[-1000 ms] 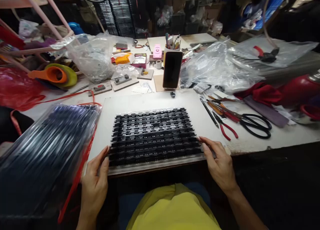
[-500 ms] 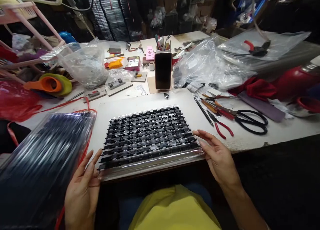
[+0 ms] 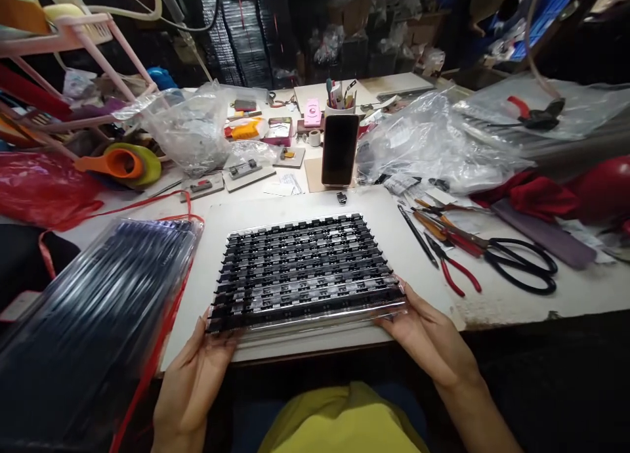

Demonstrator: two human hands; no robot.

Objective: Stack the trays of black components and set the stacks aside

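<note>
fingers [image 3: 209, 335] of my left hand [image 3: 189, 390] curl under the near left corner of the clear plastic tray of black components [image 3: 305, 272], and my right hand [image 3: 433, 345] cups the near right corner, so i see both grasping it. between the two hands the tray sits on a pale flat board [image 3: 290, 207] at the near edge of the worktop [image 3: 516, 295]. just left of my left fingers lies a bagged stack of dark trays [image 3: 93, 315]. beyond my right fingers lie red-handled pliers [image 3: 453, 266] and black-handled scissors [image 3: 522, 262].
</note>
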